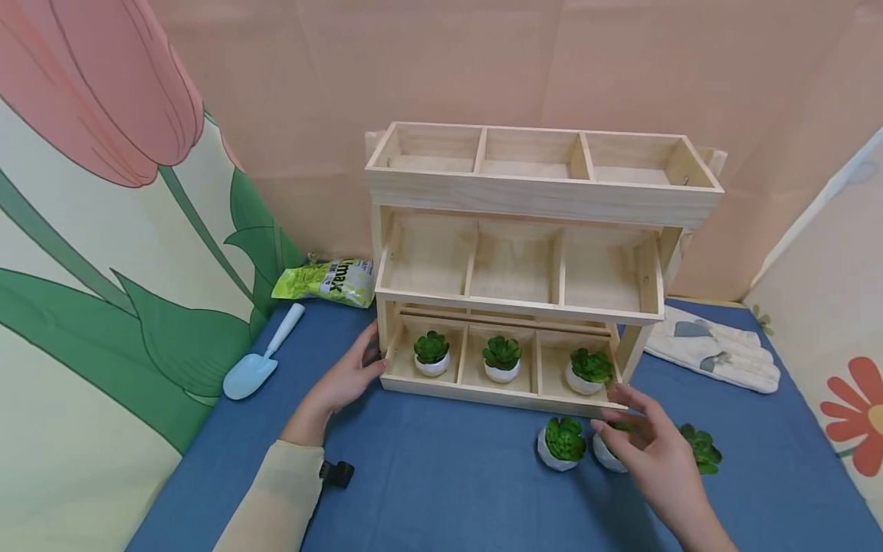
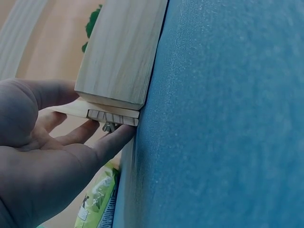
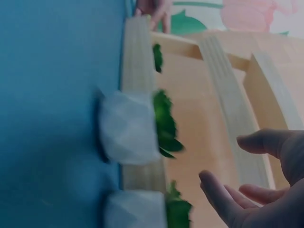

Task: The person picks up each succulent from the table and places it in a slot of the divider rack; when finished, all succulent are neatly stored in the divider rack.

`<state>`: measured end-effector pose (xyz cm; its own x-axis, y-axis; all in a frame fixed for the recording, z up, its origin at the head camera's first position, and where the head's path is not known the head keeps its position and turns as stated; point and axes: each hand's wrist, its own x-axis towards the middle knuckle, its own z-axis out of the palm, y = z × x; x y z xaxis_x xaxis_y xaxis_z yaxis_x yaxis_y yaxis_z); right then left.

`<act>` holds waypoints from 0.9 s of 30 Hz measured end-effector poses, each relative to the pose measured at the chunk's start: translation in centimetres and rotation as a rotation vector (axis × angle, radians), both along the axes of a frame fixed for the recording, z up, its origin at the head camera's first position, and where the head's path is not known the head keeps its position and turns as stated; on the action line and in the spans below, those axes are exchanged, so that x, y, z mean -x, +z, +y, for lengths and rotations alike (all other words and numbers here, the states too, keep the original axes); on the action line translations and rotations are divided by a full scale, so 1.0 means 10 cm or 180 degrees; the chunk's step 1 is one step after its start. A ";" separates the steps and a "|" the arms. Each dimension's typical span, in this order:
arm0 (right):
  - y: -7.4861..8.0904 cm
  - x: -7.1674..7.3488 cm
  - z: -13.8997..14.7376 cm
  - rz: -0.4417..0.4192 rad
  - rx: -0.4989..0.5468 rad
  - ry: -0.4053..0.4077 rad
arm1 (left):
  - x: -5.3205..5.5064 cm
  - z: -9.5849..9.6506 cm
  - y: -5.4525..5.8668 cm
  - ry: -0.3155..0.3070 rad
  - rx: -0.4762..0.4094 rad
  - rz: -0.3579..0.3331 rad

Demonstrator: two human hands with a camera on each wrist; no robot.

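at the left end of the wooden shelf [image 1: 541,195], the left hand [image 1: 350,376] grips on; along to the right, three potted succulents [image 1: 502,356] sit one apiece in the bottom compartments [image 1: 554,345]; then loose pots [image 1: 564,441] on the near blue table [image 1: 441,475], and above them the right hand [image 1: 651,452], fingers parted, holding nothing — one low sweep could topple one!

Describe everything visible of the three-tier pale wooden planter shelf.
The three-tier pale wooden planter shelf stands upright on the blue surface. Flat side posts carry long trays, each divided into three compartments. The wood looks unpainted; a metal fastener shows at the lower left end, which the person's left hand grips. Three green succulents in white pots sit in the bottom tray, one per compartment.
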<state>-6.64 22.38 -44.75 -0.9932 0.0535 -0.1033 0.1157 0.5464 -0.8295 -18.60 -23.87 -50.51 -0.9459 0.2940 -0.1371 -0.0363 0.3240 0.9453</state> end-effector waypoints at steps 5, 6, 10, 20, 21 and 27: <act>-0.14 -0.11 -0.14 0.0136 -0.0082 0.0058 | 0.00 0.01 0.01 -0.0025 -0.0020 0.0036; -0.17 -0.13 -0.16 0.0202 -0.0183 0.0071 | 0.00 0.01 0.01 -0.0031 -0.0018 0.0045; -0.25 -0.20 -0.25 0.0364 -0.0470 0.0076 | -0.01 0.01 0.01 -0.0020 0.0004 0.0043; -0.35 -0.22 -0.43 -0.0101 -0.0499 -0.0144 | 0.00 0.01 0.01 -0.0025 0.0026 0.0062; -0.35 -0.21 -0.44 -0.0136 -0.0504 -0.0157 | 0.00 0.01 0.01 -0.0022 0.0026 0.0060; -0.37 -0.18 -0.48 -0.0321 -0.0542 -0.0133 | -0.01 0.00 0.00 -0.0005 0.0059 0.0037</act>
